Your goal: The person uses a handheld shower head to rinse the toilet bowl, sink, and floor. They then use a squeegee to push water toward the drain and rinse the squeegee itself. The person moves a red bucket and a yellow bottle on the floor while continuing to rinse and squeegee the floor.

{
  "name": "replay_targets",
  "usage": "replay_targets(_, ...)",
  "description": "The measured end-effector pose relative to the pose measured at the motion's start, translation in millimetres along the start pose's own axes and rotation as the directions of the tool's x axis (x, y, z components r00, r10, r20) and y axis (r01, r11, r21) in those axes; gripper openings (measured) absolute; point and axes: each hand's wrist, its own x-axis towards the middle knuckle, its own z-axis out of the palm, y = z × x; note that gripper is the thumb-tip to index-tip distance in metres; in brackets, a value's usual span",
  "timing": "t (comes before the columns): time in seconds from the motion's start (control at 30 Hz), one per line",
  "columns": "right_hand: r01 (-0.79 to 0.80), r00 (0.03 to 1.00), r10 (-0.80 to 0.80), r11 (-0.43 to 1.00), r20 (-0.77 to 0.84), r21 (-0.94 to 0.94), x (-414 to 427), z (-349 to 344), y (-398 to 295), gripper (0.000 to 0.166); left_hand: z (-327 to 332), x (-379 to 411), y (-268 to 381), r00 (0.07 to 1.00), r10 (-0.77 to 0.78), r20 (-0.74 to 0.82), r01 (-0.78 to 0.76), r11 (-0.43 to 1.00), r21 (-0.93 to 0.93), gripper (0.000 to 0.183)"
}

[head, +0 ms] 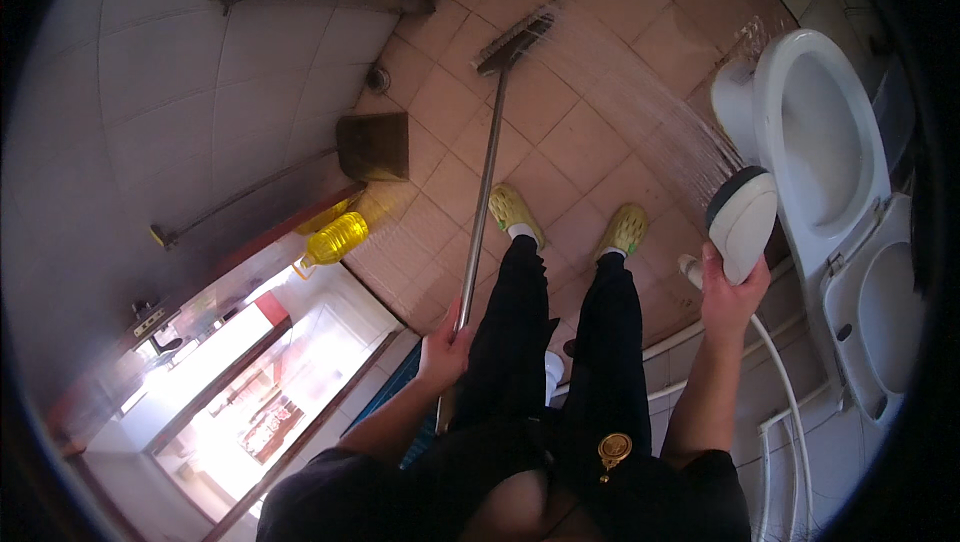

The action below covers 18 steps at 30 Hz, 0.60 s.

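My left hand (445,351) grips the metal handle of a long floor brush (516,41), whose bristled head rests on the pinkish floor tiles (577,122). My right hand (735,294) is closed around a white and dark grey shower head (742,221). Water sprays from it across the tiles towards the brush head. A white hose (787,384) hangs below the right hand. Right of the spray stands a white toilet (817,129) with its bowl showing.
Against the left wall are a dustpan (373,147) with a long handle and a yellow plastic bottle (336,239). A floor drain (378,79) lies near the wall. White pipes (765,459) run at the lower right. A doorway opens at the lower left.
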Motion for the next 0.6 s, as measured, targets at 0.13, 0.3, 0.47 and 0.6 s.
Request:
replay_targets(0.13,0.010,0.999,-0.009,0.999,-0.033,0.042,1,-7,0,0.022,-6,-22,19,1.000,-0.006,0.015,0.009,0.981,-0.193,0.053)
replay_targets(0.3,0.043,0.997,-0.042,0.999,-0.068,0.006,5,-20,5,0.021,-30,31,52,0.998,0.056,-0.005,-0.053,0.901,-0.431,0.052)
replay_targets(0.47,0.071,0.992,-0.081,0.992,-0.092,-0.108,4,-17,13,0.022,-52,52,52,0.997,0.071,0.037,-0.031,0.766,-0.642,0.049)
replay_targets(0.6,0.017,0.995,-0.026,0.995,-0.099,-0.096,-3,-10,23,0.022,-43,18,9,0.999,-0.031,0.017,0.036,0.819,-0.572,0.050)
